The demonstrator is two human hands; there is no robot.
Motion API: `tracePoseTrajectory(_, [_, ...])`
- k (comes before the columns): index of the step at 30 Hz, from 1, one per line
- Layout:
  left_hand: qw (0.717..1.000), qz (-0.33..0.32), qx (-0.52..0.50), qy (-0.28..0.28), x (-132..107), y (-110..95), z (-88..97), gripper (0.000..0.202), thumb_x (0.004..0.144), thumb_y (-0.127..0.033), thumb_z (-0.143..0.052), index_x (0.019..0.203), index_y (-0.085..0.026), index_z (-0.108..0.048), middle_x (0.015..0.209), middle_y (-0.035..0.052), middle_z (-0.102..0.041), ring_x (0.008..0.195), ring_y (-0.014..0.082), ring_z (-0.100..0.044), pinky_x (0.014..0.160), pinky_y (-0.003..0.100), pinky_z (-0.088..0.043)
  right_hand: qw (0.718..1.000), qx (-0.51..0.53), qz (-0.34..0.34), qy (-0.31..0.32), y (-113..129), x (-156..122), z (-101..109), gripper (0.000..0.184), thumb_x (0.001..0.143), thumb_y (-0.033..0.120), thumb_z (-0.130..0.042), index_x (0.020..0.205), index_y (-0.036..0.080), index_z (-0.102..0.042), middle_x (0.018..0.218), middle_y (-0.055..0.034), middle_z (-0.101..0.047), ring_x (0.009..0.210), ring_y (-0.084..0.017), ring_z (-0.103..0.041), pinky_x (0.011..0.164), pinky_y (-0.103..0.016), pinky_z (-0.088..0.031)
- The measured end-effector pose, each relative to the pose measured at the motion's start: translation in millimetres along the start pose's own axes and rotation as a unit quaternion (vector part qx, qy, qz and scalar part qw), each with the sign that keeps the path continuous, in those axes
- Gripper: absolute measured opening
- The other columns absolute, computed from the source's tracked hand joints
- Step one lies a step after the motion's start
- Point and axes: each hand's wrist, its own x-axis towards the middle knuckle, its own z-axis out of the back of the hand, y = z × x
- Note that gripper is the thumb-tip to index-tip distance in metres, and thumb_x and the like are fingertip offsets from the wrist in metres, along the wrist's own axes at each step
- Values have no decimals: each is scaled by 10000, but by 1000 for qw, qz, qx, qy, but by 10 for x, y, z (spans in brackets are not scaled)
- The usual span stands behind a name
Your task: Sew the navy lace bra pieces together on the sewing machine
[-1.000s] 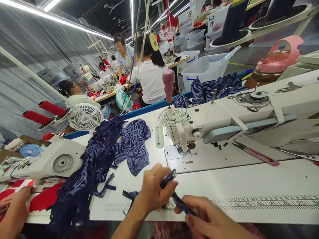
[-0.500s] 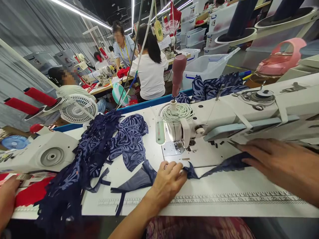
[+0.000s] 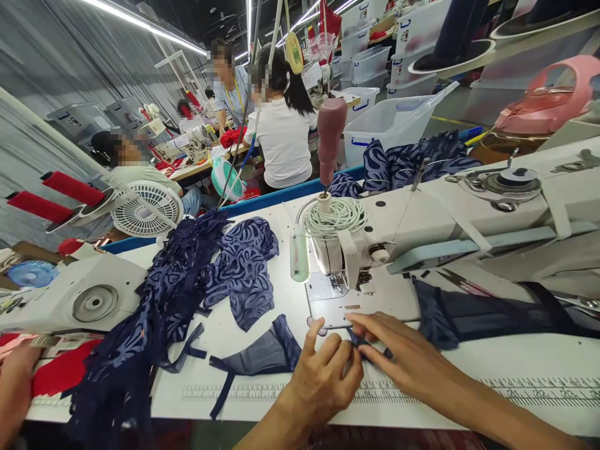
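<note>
— Navy fabric piece (image 3: 364,342), location?
— On the white tabletop (image 3: 515,357), just in front of the sewing machine (image 3: 422,219) needle plate, between both hands.
— Left hand (image 3: 328,375)?
— Fingers curled, tips closed on the piece's near edge, thumb raised.
— Right hand (image 3: 398,357)?
— Fingers stretched nearly flat, tips pressing the same piece; no closed grip seen.
— Surroundings?
— Dark mesh piece (image 3: 262,355) left of the hands, larger navy piece (image 3: 469,315) to the right, patterned navy pile (image 3: 197,281) further left.
</note>
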Motion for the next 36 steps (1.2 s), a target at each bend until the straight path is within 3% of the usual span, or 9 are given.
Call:
tracePoseTrajectory(2, [1000,-1,-7,-12,-10,-6,-4,141,938,-126,-549,915,-165,-683,815,17,-700,809,150,-654,1178,517,-359,999,23,34,4,41,0,-18,425,993,154,-418,1394,285,-467,1107,-45,-696,990,-168,-683,829,-284,-584])
tracePoseTrajectory(5, [1000,10,3,3,-8,-16,12,154,942,-124,-555,982,-148,-701,859,34,-722,825,155,-656,1198,561,-318,992,-42,86,-82,55,5,-10,461,988,111,-426,1430,235,-467,1195,-89,-667,1087,-199,-647,936,-333,-555])
tracePoseTrajectory(7, [1000,8,13,27,7,-19,28,174,952,-121,-557,1040,-151,-704,994,59,-741,935,172,-661,1219,587,-265,983,-89,99,-127,39,1,17,422,987,108,-462,1400,179,-507,1166,-115,-662,1058,-212,-638,925,-350,-548])
tracePoseTrajectory(10, [999,1,14,49,40,-14,37,185,974,-124,-540,1044,-169,-704,1197,74,-715,1158,205,-614,1240,610,-194,978,-123,134,-99,3,-32,39,297,979,94,-474,1222,167,-628,1067,-102,-674,971,-203,-640,861,-346,-559])
tracePoseTrajectory(13, [998,21,8,52,69,-3,26,188,990,-137,-531,1061,-172,-703,1189,59,-720,1165,211,-607,1241,651,-136,973,-152,162,-69,-48,-91,5,271,979,83,-451,1090,178,-679,1024,-85,-693,937,-197,-644,847,-362,-565])
tracePoseTrajectory(21, [996,65,-33,54,83,-14,12,197,999,-143,-548,1128,-155,-696,1182,20,-725,1125,192,-596,1258,636,14,949,-247,182,-73,-197,-278,-125,419,925,-18,-406,1226,123,-662,1290,-101,-672,1174,-247,-602,973,-414,-489])
tracePoseTrajectory(27, [995,49,-40,77,59,-19,36,187,988,-171,-581,1129,-192,-702,1173,18,-724,1106,192,-610,1244,672,-25,961,-201,159,-101,-180,-341,-188,374,962,25,-408,1192,142,-678,1234,-110,-702,1125,-241,-624,1010,-449,-420])
tracePoseTrajectory(31, [992,36,-27,115,18,-12,11,179,992,-209,-580,1122,-232,-700,1307,16,-672,1278,229,-546,1225,707,-1,966,-172,148,-126,-159,-326,-201,313,996,106,-434,1168,157,-690,1251,-90,-704,1182,-228,-608,1069,-430,-370])
tracePoseTrajectory(36, [993,53,-27,98,-16,-16,-37,201,995,-221,-556,1130,-243,-702,1374,17,-650,1335,270,-511,1200,754,-10,965,-182,138,-127,-125,-284,-170,332,1031,143,-387,1131,164,-703,1236,-61,-715,1155,-207,-604,1078,-403,-342])
